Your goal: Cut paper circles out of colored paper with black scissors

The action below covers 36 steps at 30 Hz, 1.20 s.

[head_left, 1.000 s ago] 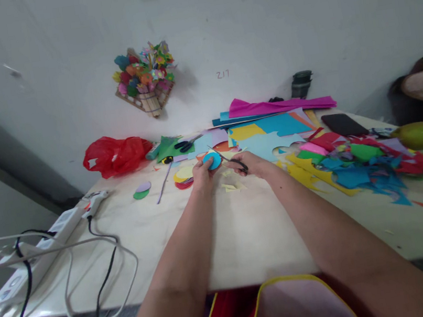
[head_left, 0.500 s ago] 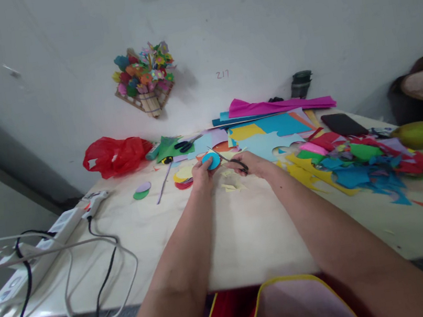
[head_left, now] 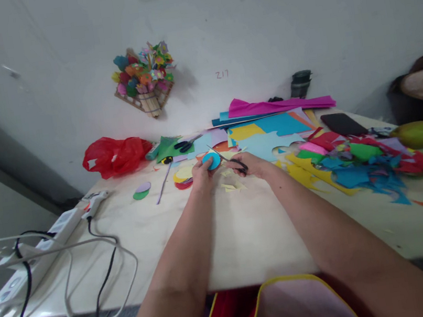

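Between the fingers of my left hand [head_left: 201,173] is a round blue paper disc [head_left: 212,161]. My right hand [head_left: 249,161] grips a pair of black-handled scissors [head_left: 239,165], whose blades point up and left beside the disc's right edge. Small pale-yellow paper scraps [head_left: 233,186] lie on the table just below both hands. To the left of my left hand sit yellow paper circles [head_left: 182,174] with a red circle [head_left: 184,185] under them. Farther left, a lilac circle [head_left: 144,186] overlaps a green circle [head_left: 142,195].
A second pair of scissors [head_left: 184,145] rests on green paper near a red plastic bag [head_left: 116,156]. On the right are a pile of coloured scraps [head_left: 356,166], a dark phone [head_left: 343,124] and a green fruit [head_left: 422,134]. A power strip [head_left: 43,252] with loose cables lies left.
Almost nothing differs. Both hands keep the same grip on the blue disc and the scissors, with only a tiny shift of the view.
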Available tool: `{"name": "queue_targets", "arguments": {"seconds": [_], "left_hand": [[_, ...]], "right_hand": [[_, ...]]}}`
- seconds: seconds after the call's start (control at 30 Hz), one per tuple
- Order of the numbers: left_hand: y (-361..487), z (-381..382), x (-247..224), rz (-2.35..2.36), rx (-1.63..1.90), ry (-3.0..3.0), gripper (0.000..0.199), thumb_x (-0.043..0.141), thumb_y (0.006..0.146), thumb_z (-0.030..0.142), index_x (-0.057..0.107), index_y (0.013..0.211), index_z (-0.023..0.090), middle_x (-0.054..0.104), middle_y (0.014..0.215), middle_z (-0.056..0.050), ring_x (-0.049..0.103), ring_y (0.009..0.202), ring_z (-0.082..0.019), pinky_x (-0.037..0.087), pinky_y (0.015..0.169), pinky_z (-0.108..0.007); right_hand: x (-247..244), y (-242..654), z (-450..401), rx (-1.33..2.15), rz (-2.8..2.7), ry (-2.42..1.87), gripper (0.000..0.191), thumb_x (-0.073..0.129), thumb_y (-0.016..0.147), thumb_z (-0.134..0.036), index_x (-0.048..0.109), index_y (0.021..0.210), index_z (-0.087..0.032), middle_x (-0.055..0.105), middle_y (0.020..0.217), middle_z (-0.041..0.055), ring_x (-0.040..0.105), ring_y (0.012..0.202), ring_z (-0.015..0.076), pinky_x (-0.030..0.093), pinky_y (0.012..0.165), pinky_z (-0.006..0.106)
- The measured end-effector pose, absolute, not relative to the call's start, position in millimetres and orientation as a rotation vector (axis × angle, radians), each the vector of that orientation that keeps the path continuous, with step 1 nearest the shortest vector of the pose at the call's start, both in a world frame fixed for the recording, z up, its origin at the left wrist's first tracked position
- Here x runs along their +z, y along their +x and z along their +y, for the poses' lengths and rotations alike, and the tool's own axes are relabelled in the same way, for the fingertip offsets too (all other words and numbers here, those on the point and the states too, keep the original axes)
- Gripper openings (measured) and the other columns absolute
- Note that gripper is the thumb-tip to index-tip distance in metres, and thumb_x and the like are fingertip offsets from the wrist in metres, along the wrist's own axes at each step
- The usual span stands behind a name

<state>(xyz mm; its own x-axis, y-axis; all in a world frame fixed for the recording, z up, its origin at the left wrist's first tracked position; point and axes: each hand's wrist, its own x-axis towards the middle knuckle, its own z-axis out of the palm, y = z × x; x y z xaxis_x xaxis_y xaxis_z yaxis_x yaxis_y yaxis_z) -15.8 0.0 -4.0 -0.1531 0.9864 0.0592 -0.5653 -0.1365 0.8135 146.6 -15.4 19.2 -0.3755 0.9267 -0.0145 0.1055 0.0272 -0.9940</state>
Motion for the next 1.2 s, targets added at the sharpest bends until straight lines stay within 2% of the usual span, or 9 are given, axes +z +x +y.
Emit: {"name": "queue_targets", "arguments": {"seconds": [0.43, 0.67, 0.93, 1.2], "left_hand": [[-14.4, -3.1, -1.7, 0.773, 1.576, 0.77, 0.014, 0.076, 0.061, 0.014, 0.069, 0.073, 0.012, 0.072, 0.071, -0.007, 0.069, 0.067, -0.019, 0.058, 0.073, -0.033], [-14.3, -2.7, -1.8, 0.77, 1.597, 0.741, 0.014, 0.076, 0.061, 0.013, 0.069, 0.072, 0.012, 0.071, 0.069, -0.006, 0.069, 0.066, -0.019, 0.059, 0.075, -0.035], [-15.3, -0.5, -4.9, 0.755, 1.615, 0.729, 0.018, 0.078, 0.058, 0.015, 0.068, 0.073, 0.011, 0.07, 0.07, -0.006, 0.071, 0.072, -0.022, 0.058, 0.077, -0.037], [-15.1, -1.0, -3.5, 0.775, 1.622, 0.703, 0.018, 0.078, 0.06, 0.015, 0.067, 0.074, 0.012, 0.07, 0.07, -0.006, 0.072, 0.079, -0.024, 0.057, 0.08, -0.038]], "right_hand": [[24.7, 143.9, -18.9, 1.425, -1.547, -1.114, 0.033, 0.076, 0.076, -0.026, 0.049, 0.06, -0.017, 0.045, 0.044, -0.0046, 0.036, 0.037, 0.0049, 0.027, 0.035, 0.018], [29.7, 142.5, -23.4, 1.393, -1.537, -1.127, 0.034, 0.074, 0.074, -0.02, 0.047, 0.055, -0.017, 0.043, 0.041, -0.0046, 0.034, 0.036, 0.0047, 0.024, 0.035, 0.019], [37.5, 141.1, -29.5, 1.414, -1.52, -1.153, 0.03, 0.066, 0.076, -0.013, 0.047, 0.053, -0.017, 0.041, 0.039, -0.0046, 0.033, 0.035, 0.0049, 0.024, 0.036, 0.019], [37.1, 141.5, -28.5, 1.407, -1.536, -1.162, 0.029, 0.068, 0.074, -0.018, 0.049, 0.052, -0.017, 0.042, 0.039, -0.0049, 0.031, 0.035, 0.0046, 0.024, 0.036, 0.019]]}}
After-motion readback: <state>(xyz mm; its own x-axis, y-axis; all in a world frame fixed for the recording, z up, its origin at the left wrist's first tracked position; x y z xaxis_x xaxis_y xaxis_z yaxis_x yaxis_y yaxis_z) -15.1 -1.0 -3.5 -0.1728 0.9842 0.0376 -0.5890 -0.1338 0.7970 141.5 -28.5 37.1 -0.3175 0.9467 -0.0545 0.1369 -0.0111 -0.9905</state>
